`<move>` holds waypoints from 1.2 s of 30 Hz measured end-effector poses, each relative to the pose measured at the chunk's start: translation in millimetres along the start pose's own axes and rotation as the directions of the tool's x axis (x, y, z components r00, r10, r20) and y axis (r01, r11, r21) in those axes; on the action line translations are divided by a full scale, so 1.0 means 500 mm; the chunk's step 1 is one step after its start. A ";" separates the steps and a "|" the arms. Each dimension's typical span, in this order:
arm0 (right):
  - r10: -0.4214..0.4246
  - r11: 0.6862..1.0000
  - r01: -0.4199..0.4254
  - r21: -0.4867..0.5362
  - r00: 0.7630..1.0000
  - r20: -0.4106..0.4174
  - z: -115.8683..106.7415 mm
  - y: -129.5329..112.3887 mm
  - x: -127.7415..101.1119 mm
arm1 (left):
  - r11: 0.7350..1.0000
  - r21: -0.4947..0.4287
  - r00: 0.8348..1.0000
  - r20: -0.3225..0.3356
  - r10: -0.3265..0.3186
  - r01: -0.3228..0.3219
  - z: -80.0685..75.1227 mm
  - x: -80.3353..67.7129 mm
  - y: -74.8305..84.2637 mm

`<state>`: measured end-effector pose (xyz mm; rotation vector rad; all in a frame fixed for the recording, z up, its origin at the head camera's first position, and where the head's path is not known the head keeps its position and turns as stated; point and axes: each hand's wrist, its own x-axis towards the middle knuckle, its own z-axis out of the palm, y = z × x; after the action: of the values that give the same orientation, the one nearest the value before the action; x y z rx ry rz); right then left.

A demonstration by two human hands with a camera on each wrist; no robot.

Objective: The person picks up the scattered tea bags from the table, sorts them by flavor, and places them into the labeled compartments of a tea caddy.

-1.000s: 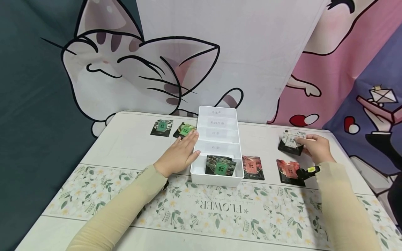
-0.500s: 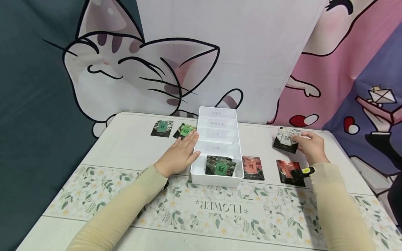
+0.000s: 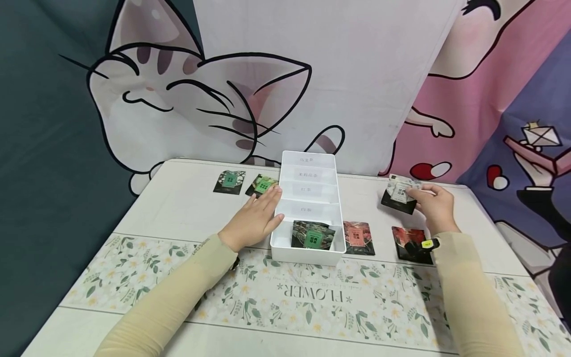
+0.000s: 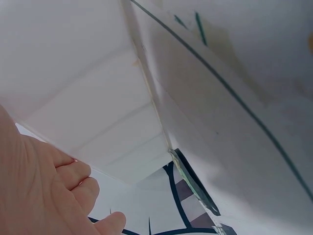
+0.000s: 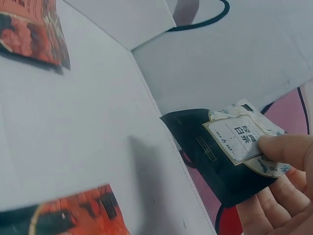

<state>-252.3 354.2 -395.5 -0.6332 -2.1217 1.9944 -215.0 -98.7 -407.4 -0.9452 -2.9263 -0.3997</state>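
Note:
My right hand (image 3: 434, 204) pinches a white-and-black tea sachet (image 5: 229, 142) between thumb and fingers, held up off the table at the right. My left hand (image 3: 253, 222) lies against the left side of a long white divided box (image 3: 308, 257), fingers at its rim; the left wrist view shows the fingers (image 4: 78, 178) along the box wall. Labels stand in the box's compartments, and a dark green tea sachet (image 3: 313, 236) lies in the nearest one. A red tea sachet (image 3: 410, 240) sits below my right hand, partly covered by the wrist strap.
Another red tea sachet (image 3: 358, 238) lies just right of the box. To the left are a dark green-labelled sachet (image 3: 229, 182) and a light green one (image 3: 262, 184), close to my left fingers. A floral strip (image 3: 321, 307) crosses the table; a cartoon cloth (image 3: 366, 89) hangs behind.
My right hand has lifted the white-and-black tea sachet and moved it left toward the box. The left hand has stayed at the box's side.

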 end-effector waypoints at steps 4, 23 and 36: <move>-0.015 1.000 0.015 0.004 1.000 -0.011 0.011 -0.002 -0.002 | 1.000 -0.001 1.000 -0.005 -0.001 0.001 0.001 0.000 0.000; -0.064 0.972 0.042 0.233 0.994 0.088 0.048 -0.013 -0.029 | 1.000 0.005 1.000 -0.013 0.005 -0.005 0.005 0.003 -0.003; -0.095 0.936 0.054 0.347 0.990 0.100 0.094 -0.041 -0.072 | 1.000 0.005 1.000 0.010 -0.012 0.012 0.005 0.004 -0.004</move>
<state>-242.7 296.2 -373.7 -0.3799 -1.7536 2.3291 -217.8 -98.6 -410.3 -0.9327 -2.9420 -0.3889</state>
